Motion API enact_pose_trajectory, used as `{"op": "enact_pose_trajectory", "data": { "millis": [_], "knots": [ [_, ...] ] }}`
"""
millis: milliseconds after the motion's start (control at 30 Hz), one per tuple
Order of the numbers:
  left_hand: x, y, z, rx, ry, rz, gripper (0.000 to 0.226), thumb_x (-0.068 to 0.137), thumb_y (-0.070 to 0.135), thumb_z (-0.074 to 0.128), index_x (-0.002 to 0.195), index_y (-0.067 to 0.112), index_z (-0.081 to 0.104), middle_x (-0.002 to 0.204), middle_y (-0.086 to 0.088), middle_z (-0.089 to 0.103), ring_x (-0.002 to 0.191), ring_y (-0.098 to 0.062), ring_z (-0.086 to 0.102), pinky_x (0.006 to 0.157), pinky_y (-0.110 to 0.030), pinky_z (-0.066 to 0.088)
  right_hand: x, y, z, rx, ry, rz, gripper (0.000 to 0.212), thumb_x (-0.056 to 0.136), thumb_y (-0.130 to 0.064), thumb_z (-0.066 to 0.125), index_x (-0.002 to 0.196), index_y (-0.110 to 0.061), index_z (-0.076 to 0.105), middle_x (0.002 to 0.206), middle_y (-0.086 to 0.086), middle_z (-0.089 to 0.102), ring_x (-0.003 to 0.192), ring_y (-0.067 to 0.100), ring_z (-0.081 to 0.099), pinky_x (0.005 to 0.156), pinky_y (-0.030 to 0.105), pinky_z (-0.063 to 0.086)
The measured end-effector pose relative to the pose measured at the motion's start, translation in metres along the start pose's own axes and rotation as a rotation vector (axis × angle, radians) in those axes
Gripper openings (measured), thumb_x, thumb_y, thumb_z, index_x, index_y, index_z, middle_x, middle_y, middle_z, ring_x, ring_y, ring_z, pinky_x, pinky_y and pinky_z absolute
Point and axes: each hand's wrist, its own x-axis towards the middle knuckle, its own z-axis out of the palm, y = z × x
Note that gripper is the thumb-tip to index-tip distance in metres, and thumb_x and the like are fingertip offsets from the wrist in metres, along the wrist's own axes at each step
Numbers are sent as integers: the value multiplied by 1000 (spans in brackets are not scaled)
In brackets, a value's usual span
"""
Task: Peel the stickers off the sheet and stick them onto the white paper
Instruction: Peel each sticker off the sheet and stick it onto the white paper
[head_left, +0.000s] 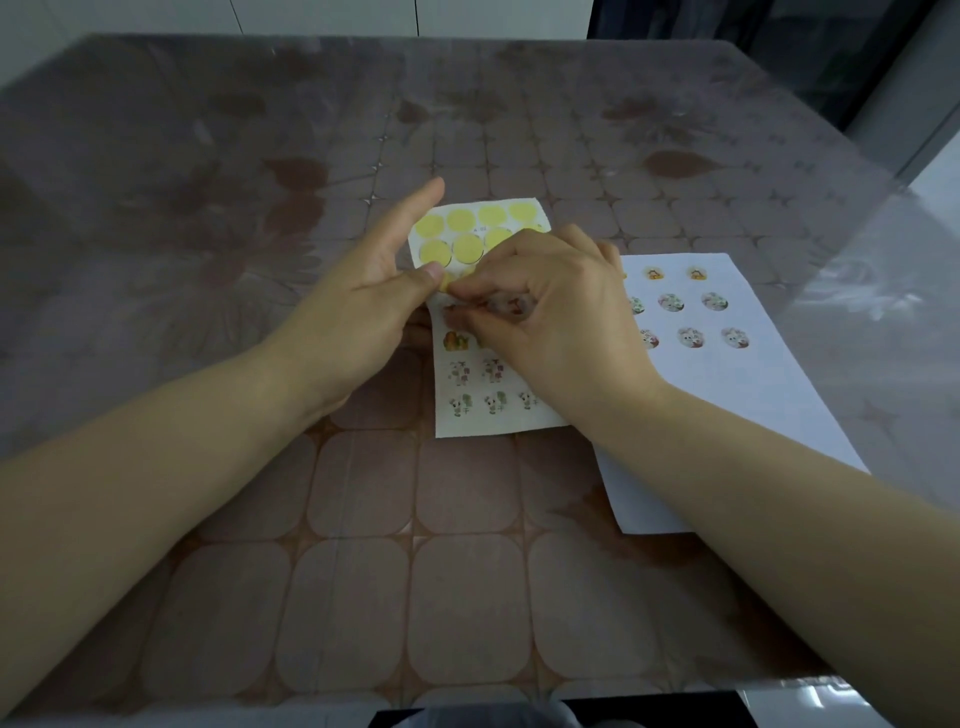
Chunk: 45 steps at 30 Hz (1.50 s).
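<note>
The step in hand looks to be lifting one sticker (451, 289) off the sheet (467, 387), which lies mid-counter, just left of the paper (727, 415) and with its right edge on or over it. The right grip (550, 312) is curled tight, thumb and fingertips pinched at the sticker's edge in the middle rows; whether the edge is free yet I cannot tell. The left grip (358, 296) has its thumb down on the sheet's left edge, forefinger straight, apparently pinching the backing against fingers hidden beneath. To do it well: keep that left hold close to the sticker so the thin backing does not rise with it, start from the rim with a nail, and peel low and slow so it does not crease or tear (a curled sticker sticks to itself). Carry it by the rim alone, then lay it in the bare lower part of the paper. The sheet is slick and flimsy, its upper rows now plain yellow rounds, printed pictures below. The paper is matt white and flat, with neat rows of small round stickers. The counter (363, 571) is glossy, patterned in rounded squares.
</note>
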Motion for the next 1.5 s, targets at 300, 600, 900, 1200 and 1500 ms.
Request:
{"op": "enact_pose_trajectory", "data": {
  "millis": [300, 600, 900, 1200, 1500],
  "knots": [
    [0, 0, 1, 51, -11, 2, 53, 94, 16, 46, 141, 38, 35, 136, -7, 53, 121, -17, 54, 101, -38, 46, -1, -1, 0, 2, -27, -34, 4, 72, -22, 69, 74, -25, 72, 79, -11, 68, 79, 16, 56, 77, 27, 29],
    [-2, 2, 1, 90, -38, 24, 54, 92, 23, 45, 142, 39, 32, 138, -13, 51, 121, -24, 55, 104, -44, 43, 1, 1, -1, 79, -59, 118, 13, 73, -37, 71, 79, -27, 73, 80, -9, 67, 84, 18, 59, 82, 47, 44],
    [-3, 1, 2, 101, -31, 57, 50, 100, 8, 40, 139, 39, 33, 99, -10, 69, 89, -20, 69, 80, -30, 55, -1, -5, -3, 91, -17, 104, 3, 72, -23, 74, 73, -21, 73, 77, -9, 66, 80, 15, 58, 83, 42, 41],
    [0, 0, 1, 59, 0, -12, 54, 100, 8, 41, 143, 39, 29, 96, -27, 67, 84, -23, 67, 82, -35, 56, -1, -3, -5, 139, -118, 87, 4, 74, -23, 73, 73, -26, 71, 75, -13, 65, 75, 6, 57, 79, 26, 44],
    [-2, 0, 0, 225, -32, 57, 58, 99, 17, 44, 144, 45, 21, 96, -7, 72, 91, -15, 71, 99, -46, 46, 2, -6, -18, 375, -194, 373, 10, 72, -26, 78, 67, -28, 69, 68, -14, 60, 64, -2, 44, 62, 6, 36]
  ]
}}
